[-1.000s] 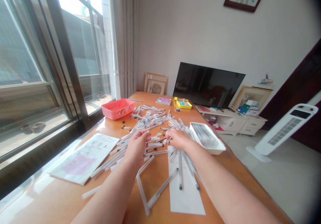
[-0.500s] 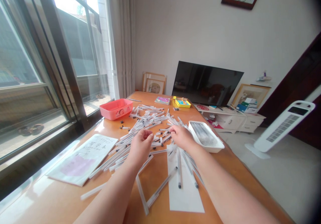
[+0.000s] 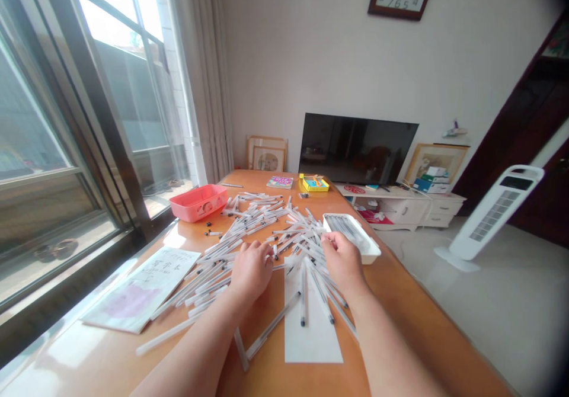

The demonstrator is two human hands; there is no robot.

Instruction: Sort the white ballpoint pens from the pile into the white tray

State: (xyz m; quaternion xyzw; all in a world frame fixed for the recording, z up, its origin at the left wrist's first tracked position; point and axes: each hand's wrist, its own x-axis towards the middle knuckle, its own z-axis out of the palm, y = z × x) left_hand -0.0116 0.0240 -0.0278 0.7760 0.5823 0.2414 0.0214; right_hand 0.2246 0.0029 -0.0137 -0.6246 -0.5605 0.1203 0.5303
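Observation:
My left hand (image 3: 252, 269) is low over the pile of clear pen barrels (image 3: 255, 222), fingers curled down and together. A small whitish bit shows at its fingertips, too small to name. My right hand (image 3: 343, 261) is closed in a pinch beside the near left edge of the white tray (image 3: 371, 255), and whatever it may hold is hidden. Inside the tray lie several pens (image 3: 344, 226) side by side. Between my hands are black pen caps and barrels. Several black-ended pens (image 3: 303, 302) rest on a white sheet of paper (image 3: 313, 343) nearer me.
To the left are a pink-red basket (image 3: 195, 207) and a writing booklet (image 3: 137, 293). A yellow box (image 3: 315, 187) and a colourful booklet (image 3: 280, 182) lie at the table's far end. Beyond stand a television (image 3: 355, 148) and, right, a white tower fan (image 3: 495, 213).
My right hand has moved right, from the pens at the centre to the tray's edge. The left hand has lowered, its fingers now turned down over the pile. The view has shifted slightly.

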